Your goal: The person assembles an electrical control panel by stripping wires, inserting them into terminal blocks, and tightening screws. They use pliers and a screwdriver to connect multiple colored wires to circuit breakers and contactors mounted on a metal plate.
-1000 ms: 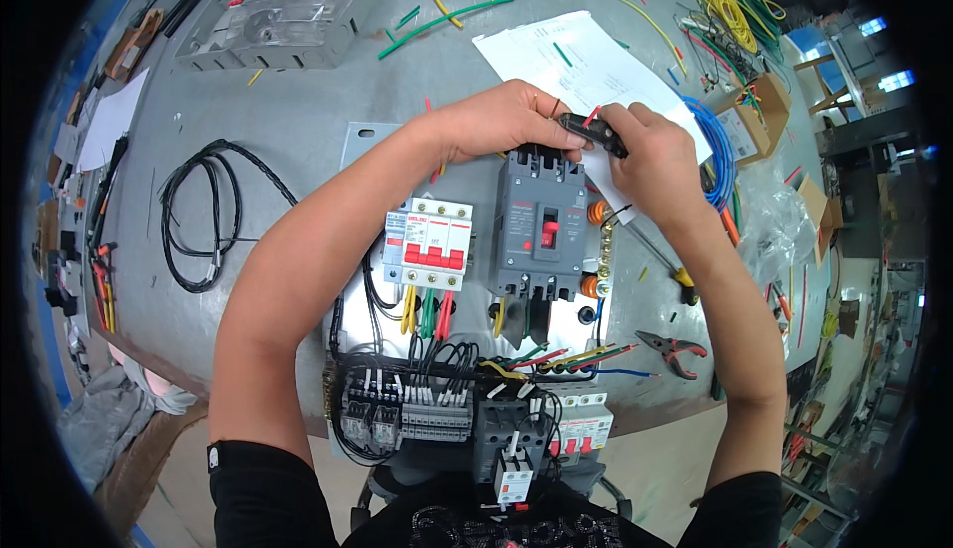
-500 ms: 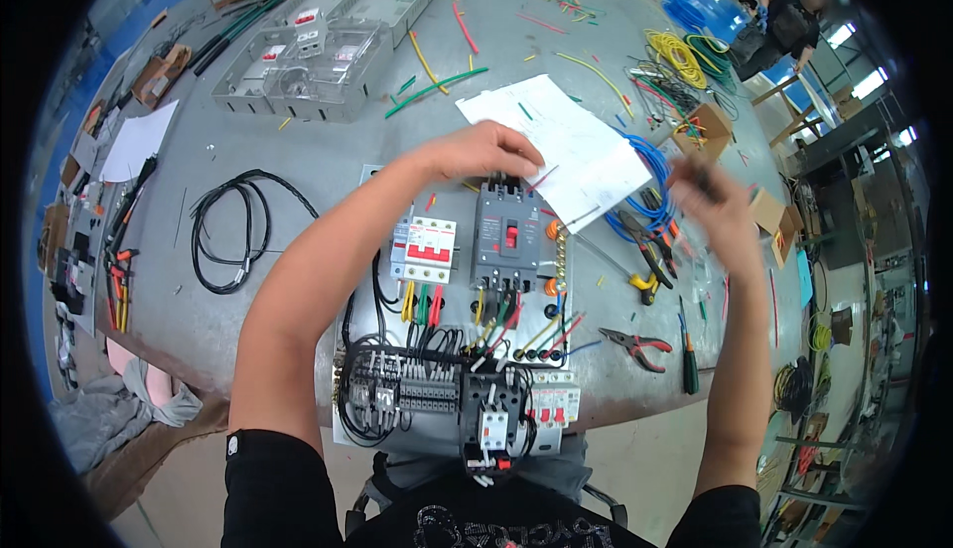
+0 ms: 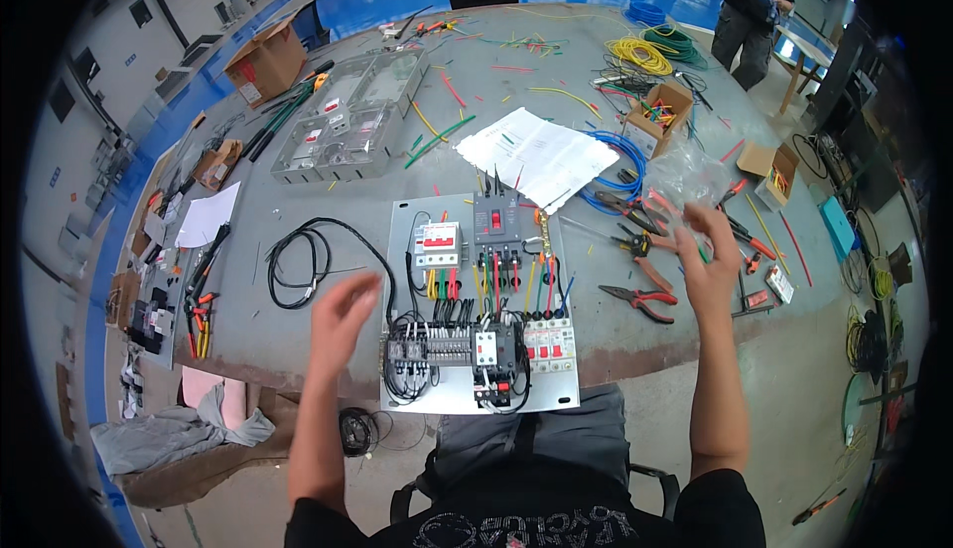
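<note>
The wired metal panel (image 3: pixel 405 240) lies in front of me. It carries a dark grey circuit breaker (image 3: pixel 496 218), a white breaker with red levers (image 3: pixel 438 240), terminal blocks (image 3: pixel 447 347) and small red-switch breakers (image 3: pixel 548 344). Left of the panel, my left hand (image 3: pixel 342 322) hovers with fingers loosely bent, holding nothing visible. My right hand (image 3: pixel 711 250) is over the tools at the right, thumb and fingers apart; a bit of green shows beside the fingers. Near it lie red-handled pliers (image 3: pixel 643 300) and black-and-yellow pliers (image 3: pixel 635 242). Whatever is under the right hand is hidden.
Printed papers (image 3: pixel 536 156) lie beyond the panel, beside a coil of blue wire (image 3: pixel 611 186). A clear plastic bag (image 3: pixel 687 179) and open cardboard boxes (image 3: pixel 660 119) stand at right. Clear plastic enclosures (image 3: pixel 342 141) and a black cable loop (image 3: pixel 298 265) lie left. A co-worker (image 3: pixel 749 12) stands far right.
My left hand has drawn back from above the dark breaker to the panel's left side. My right hand is lower now, among the tools. The view has tilted up.
</note>
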`<state>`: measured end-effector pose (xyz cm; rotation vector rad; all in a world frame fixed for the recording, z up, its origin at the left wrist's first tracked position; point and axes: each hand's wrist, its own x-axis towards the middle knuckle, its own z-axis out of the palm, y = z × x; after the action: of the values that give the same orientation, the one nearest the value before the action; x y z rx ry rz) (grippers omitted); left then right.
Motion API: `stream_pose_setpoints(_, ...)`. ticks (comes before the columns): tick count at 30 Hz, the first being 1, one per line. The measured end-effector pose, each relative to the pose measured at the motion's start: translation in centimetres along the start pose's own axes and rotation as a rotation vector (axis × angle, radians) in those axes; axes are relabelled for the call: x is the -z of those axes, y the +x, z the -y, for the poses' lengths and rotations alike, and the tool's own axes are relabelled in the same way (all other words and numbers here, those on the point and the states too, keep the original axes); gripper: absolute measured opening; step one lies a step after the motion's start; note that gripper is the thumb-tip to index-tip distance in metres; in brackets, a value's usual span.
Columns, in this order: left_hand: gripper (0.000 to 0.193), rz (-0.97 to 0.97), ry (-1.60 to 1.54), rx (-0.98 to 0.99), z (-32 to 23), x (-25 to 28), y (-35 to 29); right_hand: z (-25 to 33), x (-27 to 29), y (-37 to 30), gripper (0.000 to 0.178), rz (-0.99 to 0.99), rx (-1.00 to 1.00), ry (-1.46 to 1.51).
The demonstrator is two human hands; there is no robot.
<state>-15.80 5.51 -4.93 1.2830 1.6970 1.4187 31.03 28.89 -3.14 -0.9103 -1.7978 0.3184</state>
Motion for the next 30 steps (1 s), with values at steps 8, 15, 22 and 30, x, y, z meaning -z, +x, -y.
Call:
stream_pose_setpoints(8,0.035,-0.473,0.152,0.041,7.3,-3.5,-16.9,5.5,1.5,-15.1,0.045,0.569,-0.285,0.103)
stream_pose_setpoints(15,0.044,-0.459,0.352,0.012,6.0,-6.5,-18.2,7.6,-0.4,-17.7,0.068,0.685,0.019,-0.152)
stream_pose_setpoints(22,0.045,-0.461,0.135,0.028,8.2,-7.5,-18.6,5.4,-0.5,-18.8,0.05,0.524,0.028,-0.019)
stream_pose_setpoints(30,0.043,-0.437,0.247,-0.125,3.9,-7.4,-18.9,5.8,-0.5,-18.2,0.043,0.582,-0.105,0.103)
